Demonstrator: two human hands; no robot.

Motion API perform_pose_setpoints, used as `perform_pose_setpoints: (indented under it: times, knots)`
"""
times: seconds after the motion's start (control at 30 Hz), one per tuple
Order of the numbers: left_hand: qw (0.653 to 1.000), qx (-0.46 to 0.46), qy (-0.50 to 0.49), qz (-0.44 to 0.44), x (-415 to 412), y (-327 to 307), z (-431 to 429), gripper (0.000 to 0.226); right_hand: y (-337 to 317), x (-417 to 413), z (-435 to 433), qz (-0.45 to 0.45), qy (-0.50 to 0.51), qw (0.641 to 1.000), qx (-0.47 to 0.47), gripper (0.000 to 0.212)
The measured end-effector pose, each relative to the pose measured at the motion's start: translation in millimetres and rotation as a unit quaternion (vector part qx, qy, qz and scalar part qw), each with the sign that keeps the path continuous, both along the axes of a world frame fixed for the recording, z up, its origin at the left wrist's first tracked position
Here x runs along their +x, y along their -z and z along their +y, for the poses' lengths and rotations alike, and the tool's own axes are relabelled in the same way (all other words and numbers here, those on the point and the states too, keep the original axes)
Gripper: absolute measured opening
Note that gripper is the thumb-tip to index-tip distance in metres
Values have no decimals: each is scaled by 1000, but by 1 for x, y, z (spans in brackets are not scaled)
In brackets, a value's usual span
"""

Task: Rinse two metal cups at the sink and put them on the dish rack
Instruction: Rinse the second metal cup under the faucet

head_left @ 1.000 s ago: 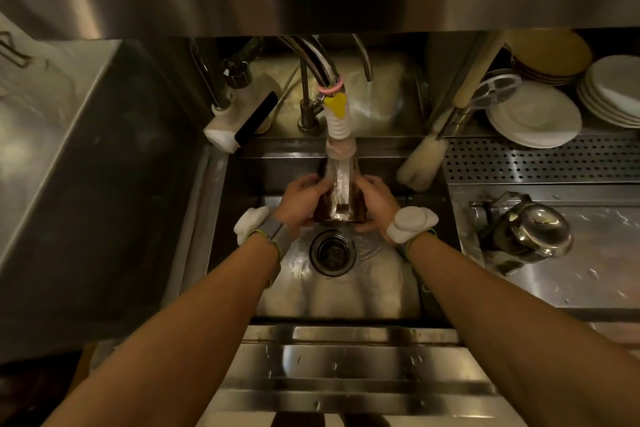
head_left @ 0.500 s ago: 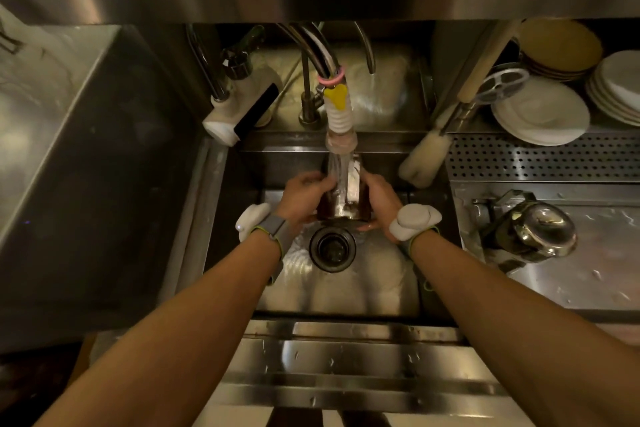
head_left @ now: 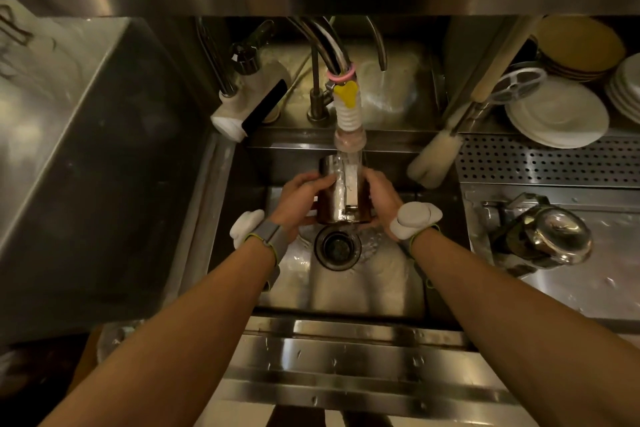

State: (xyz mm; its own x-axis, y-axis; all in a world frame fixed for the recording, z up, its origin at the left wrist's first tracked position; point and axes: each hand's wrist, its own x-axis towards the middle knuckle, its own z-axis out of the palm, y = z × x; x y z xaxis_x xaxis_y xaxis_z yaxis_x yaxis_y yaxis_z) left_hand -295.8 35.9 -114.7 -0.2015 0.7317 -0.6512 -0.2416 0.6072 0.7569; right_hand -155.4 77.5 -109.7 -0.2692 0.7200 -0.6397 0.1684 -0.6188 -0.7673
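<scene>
- Cup (head_left: 341, 192) sits a touch higher vs a sec ago, closer under the tap nozzle (head_left: 349, 135); it has also turned, so a bright metal side and one end now catch the light.
- L hand (head_left: 300, 199) and R hand (head_left: 380, 199) both clamp the cup, one on each side, fingers wrapped round the wall, palms facing each other.
- Cup hangs over the sink (head_left: 346, 288), just above the drain (head_left: 336, 247), w/ water running down its side and splashing off the near end.
- Long axis runs roughly away from the person, tilted up toward the nozzle; far end high, near end low by the drain. Can't tell which end is the mouth.
- Step: prob. mid-rinse on this cup, outside getting washed.
- Rack: the perforated shelf (head_left: 547, 163) to the R looks like the drop spot, by the plates (head_left: 557, 113). That's a guess.
- Key relation: rack lies right of the cup, so R hand is the nearer one; it would carry, L hand lets go first.
- Another shiny metal vessel (head_left: 547, 241) lies on its side on the R counter; may be cup no. 2, not sure.
- Risk: wet steel, slippery on a one-hand grip.
</scene>
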Motion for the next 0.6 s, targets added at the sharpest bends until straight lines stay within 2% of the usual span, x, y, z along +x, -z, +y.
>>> perform_pose_setpoints:
  times: [0.07,0.17,0.3,0.47,0.53,0.6]
  knots:
    - [1000,-10,-13,-8,-4,2,-1,35,0,-1,-1,4,-4,1000,-13,31]
    - [1000,-3,-16,-10,-8,0,4,16,-1,-6,3,26,25,999,-37,29]
    - [1000,16,-6,-10,-8,1,8,34,0,-8,11,38,55,997,-38,53]
    - [1000,28,6,8,-9,2,11,27,-4,-6,11,11,75,997,-4,50]
    - [999,33,3,30,-7,4,12,23,0,-3,10,61,118,991,-34,51]
    - [999,22,6,41,-6,7,12,36,-1,-2,8,82,145,985,-41,48]
